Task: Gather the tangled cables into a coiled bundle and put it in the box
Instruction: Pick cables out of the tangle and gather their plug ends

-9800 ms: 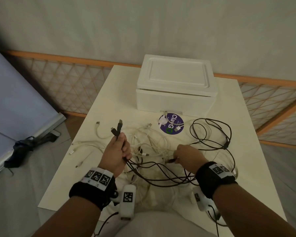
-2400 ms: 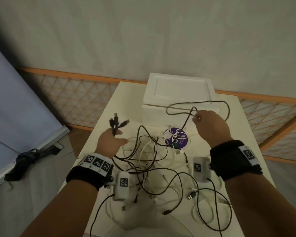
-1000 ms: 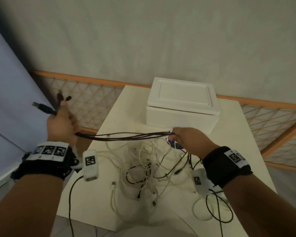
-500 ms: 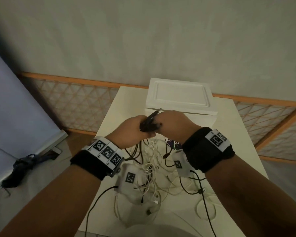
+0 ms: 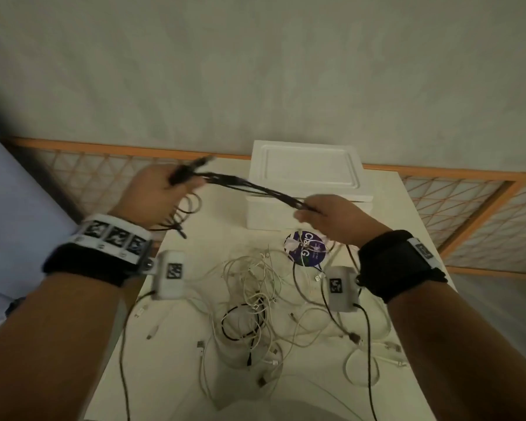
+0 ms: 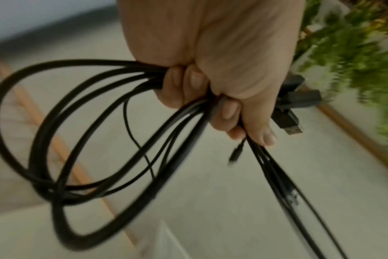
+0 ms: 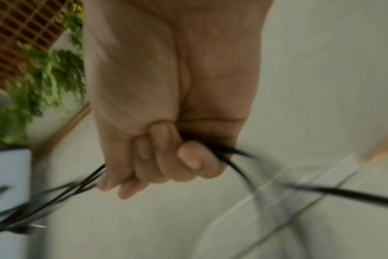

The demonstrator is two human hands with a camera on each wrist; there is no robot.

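The person stands at the table (image 5: 407,208) w/ both arms raised above it. The left hand (image 5: 155,196) is up and off to the left of the table edge, fingers curled tight round a bunch of black cables (image 5: 255,188). In the left wrist view the left-hand fingers (image 6: 188,84) clamp several loops that hang below the fist, and USB plugs (image 6: 288,119) stick out past the thumb side. The right hand (image 5: 334,217) is in front of the box (image 5: 304,168), its fingers (image 7: 162,140) closed round the same black strands, which stretch taut btwn the two hands. More black cable trails down from the right fist toward the table; exactly how many strands run through it is hard to say, the wrist view is blurred.

The box is white foam, lid on, at the far end of the table against the wall. Just in front of it lies a round purple sticker (image 5: 305,249) w/ white lettering. A tangle of white cables (image 5: 252,287) lies on the table below the hands, mixed w/ a small black loop (image 5: 240,323) near the middle, and a white coil (image 5: 362,369) sits near the right edge. Both wrists wear black bands w/ marker tags and white camera units. Orange-framed lattice panels (image 5: 468,214) run along the wall base.
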